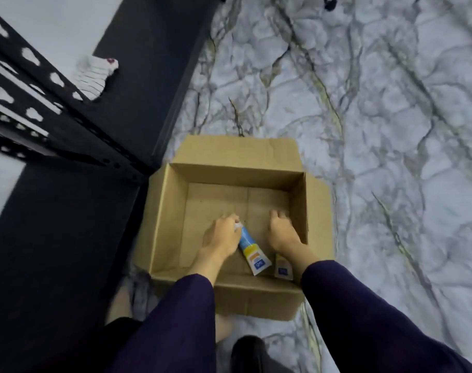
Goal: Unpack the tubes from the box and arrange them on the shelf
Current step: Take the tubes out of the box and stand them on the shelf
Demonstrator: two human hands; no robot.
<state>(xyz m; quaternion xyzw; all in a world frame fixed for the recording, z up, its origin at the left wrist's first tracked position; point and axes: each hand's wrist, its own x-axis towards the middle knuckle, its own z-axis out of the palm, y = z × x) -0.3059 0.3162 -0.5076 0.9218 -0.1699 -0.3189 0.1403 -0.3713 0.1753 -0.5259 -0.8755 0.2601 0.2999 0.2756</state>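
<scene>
A: Both hands reach into the open cardboard box [229, 170] on the marble floor [391, 130], beside the black shelf [138, 76].

B: The left hand [221, 234] is clamped on a blue-and-yellow tube [252, 250].

A: The right hand [282, 231]?

B: Curled over a second tube [282, 268] near the box's near wall; grip unclear.

Floor [377, 109]: pale grey-white marble pattern, dark branching veins, some yellowish streaks. Covers right side and top of view. Left: black metal rack [100, 146], slotted angle posts with punched holes, dark shelf edges, white surface behind. A white ribbed cloth [95, 76] lies against a rack edge. Light dim, even, bluish.
</scene>
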